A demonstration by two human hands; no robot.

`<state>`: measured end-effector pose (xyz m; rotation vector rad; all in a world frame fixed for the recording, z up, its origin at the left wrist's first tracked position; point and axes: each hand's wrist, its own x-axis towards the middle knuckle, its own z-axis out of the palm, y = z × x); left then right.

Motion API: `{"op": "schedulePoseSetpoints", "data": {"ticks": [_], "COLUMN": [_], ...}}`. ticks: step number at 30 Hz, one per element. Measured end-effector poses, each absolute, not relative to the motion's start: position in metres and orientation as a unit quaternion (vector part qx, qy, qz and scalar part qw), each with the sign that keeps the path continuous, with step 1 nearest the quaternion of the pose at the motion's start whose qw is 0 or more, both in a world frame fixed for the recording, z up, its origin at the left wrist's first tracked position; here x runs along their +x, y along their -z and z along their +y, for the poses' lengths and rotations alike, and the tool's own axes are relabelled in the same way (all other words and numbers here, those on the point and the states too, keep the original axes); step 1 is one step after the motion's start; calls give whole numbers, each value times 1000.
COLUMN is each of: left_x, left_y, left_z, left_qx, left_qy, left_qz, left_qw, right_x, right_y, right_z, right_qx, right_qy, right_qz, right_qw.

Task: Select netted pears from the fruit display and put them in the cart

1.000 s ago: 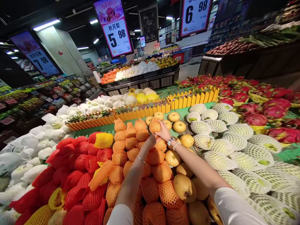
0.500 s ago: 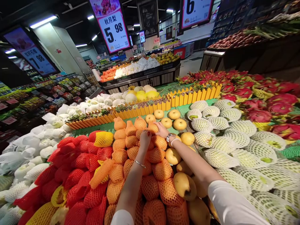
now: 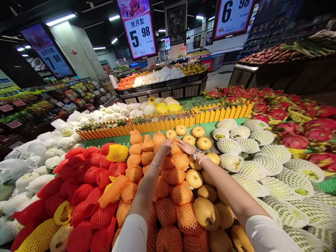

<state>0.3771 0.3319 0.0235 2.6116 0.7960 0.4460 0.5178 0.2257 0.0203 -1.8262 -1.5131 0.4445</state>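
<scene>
At the far end of the orange rows, a round pear in an orange foam net (image 3: 176, 149) sits between my two hands. My left hand (image 3: 165, 147) is closed at its left side, with the fingertips partly hidden. From the right, my right hand (image 3: 186, 147) rests its fingers on the same pear, the thumb side hidden by the fruit. Rows of pears in orange foam nets (image 3: 174, 175) run under my forearms. Bare yellow-brown pears (image 3: 194, 178) lie right beside them, several more just beyond my right hand.
Red-netted fruit (image 3: 84, 192) fills the left, white-netted fruit (image 3: 252, 161) the right. A low orange fence planter (image 3: 162, 122) crosses behind the pears. Dragon fruit (image 3: 296, 141) are piled at far right. Price screens (image 3: 138, 31) hang overhead.
The view has shifted slightly, moving the scene down and right. My hands stay at the same netted pear; my right hand's fingers now lie flatter over it, and it sits lower between the hands.
</scene>
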Motion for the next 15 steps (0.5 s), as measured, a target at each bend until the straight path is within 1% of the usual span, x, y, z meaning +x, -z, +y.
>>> {"op": "schedulePoseSetpoints", "data": {"ticks": [5, 11, 15], "left_x": [382, 387, 389], "left_y": [-28, -33, -33], "left_z": [330, 323, 316], "left_qx": [923, 909, 898], "left_qy": [-172, -177, -194], "left_qz": [279, 310, 323], "left_qw": [202, 215, 226], "right_x": [512, 513, 512], "right_y": [-15, -4, 3], "right_z": [241, 258, 263], "right_qx": [-717, -719, -713], "right_qy": [-127, -140, -123], "right_qz": [-579, -584, -582], "right_qw": [368, 351, 372]}}
